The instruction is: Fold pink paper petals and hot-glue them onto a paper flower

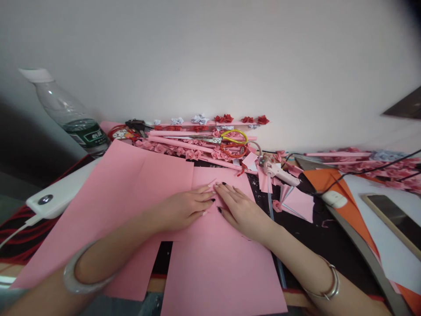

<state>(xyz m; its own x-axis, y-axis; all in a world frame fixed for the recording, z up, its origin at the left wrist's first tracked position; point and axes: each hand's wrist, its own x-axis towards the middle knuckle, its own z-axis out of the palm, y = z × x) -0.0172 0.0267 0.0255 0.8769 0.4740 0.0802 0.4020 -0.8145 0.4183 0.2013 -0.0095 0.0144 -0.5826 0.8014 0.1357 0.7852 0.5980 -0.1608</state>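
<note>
My left hand [182,210] lies flat on pink paper, fingers stretched to the right. My right hand [241,211] rests flat beside it, fingers slanting up to the left, so the fingertips of both nearly meet. Between them a thin raised edge or fold of a small pink piece [212,182] shows; my fingers cover much of it. Below my hands a pink sheet [223,276] reaches past the table's front edge. Larger pink sheets [115,193] lie under my left forearm. Neither hand grips anything.
Behind lie yellow-and-red-handled scissors [233,138], rolled pink paper sticks [180,144] and paper flowers [226,118]. A glue gun [278,169] is right of them. A bottle [74,116] and power bank [62,193] stand left; a phone [393,219] lies right.
</note>
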